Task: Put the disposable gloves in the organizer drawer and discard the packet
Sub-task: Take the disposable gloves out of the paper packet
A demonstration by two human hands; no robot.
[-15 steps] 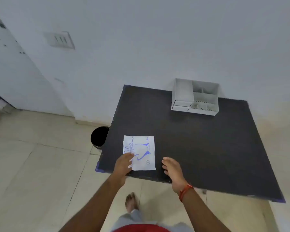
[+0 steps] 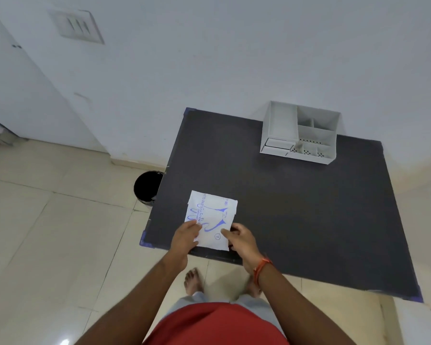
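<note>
A white glove packet (image 2: 213, 216) with blue print sits at the near left corner of the dark table (image 2: 309, 207). My left hand (image 2: 184, 239) pinches the packet's near left edge. My right hand (image 2: 241, 241) grips its near right edge, and the packet's near end looks slightly raised off the table. A white desk organizer (image 2: 300, 133) with open compartments and a shut drawer at its lower left stands at the table's far edge against the wall. The gloves themselves are hidden inside the packet.
A black bin (image 2: 147, 186) stands on the tiled floor just left of the table. The white wall runs behind the table. My bare feet (image 2: 193, 280) are on the floor below the table's near edge.
My right hand moved left from the bare table and took hold of the packet's right edge. The left hand keeps its hold. The view shifted closer and slightly right.
</note>
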